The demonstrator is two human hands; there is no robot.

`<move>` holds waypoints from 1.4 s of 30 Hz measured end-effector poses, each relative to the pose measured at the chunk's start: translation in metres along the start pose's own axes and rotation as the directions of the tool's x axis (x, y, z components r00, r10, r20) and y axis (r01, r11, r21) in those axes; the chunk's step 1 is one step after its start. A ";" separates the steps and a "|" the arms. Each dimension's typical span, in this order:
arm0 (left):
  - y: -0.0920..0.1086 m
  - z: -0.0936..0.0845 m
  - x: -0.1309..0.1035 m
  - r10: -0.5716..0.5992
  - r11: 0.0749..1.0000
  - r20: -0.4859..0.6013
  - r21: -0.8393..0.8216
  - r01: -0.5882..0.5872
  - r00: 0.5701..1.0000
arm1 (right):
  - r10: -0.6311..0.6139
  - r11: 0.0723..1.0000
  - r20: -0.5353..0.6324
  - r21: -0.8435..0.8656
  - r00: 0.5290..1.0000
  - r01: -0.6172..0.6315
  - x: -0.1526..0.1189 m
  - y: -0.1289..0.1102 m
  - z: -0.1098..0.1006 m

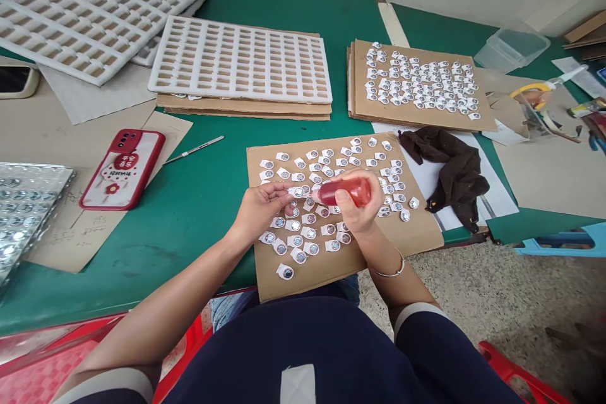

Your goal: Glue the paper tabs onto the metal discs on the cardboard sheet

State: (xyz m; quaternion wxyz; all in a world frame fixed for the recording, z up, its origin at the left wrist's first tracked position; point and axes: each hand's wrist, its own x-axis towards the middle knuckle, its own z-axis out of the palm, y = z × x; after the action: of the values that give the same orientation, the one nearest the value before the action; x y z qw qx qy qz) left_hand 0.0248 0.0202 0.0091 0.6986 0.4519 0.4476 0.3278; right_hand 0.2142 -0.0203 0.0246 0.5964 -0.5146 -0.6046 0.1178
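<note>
Between the thumb and fingers of my left hand (262,207) is a small white piece (297,192) with a round shiny centre. My right hand (362,205) is wrapped round a red bottle (348,192), which lies nearly level with its narrow pale tip pointing left, close to that piece. Whether the tip touches it is too small to tell. Both hands are above a brown cardboard sheet (269,278), on which many similar white pieces are spread in loose rows. One such piece (285,272) sits apart near the front left corner of the sheet.
White slotted trays (241,60) rest at the back left. Behind the sheet on the right is a cardboard stack (421,115) bearing more pieces. A dark cloth (454,170) lies at right; a red-cased phone (123,169) and a thin metal tool (194,150) lie at left.
</note>
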 end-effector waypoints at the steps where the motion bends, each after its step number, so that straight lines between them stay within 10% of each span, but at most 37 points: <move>1: 0.000 0.000 0.000 -0.001 1.000 0.000 -0.002 0.001 1.000 | -0.001 1.000 -0.002 0.008 1.000 0.001 0.000 0.000 0.000; 42: -0.003 -0.002 0.000 -0.001 0.999 0.023 0.054 0.000 1.000 | -0.012 0.994 0.033 0.106 0.999 0.008 -0.002 -0.005 0.001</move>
State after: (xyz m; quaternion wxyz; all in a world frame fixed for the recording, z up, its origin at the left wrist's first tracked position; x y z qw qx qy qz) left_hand 0.0235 0.0200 0.0058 0.6914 0.4743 0.4482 0.3100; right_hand 0.2107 -0.0230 0.0270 0.6131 -0.4774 -0.6100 0.1551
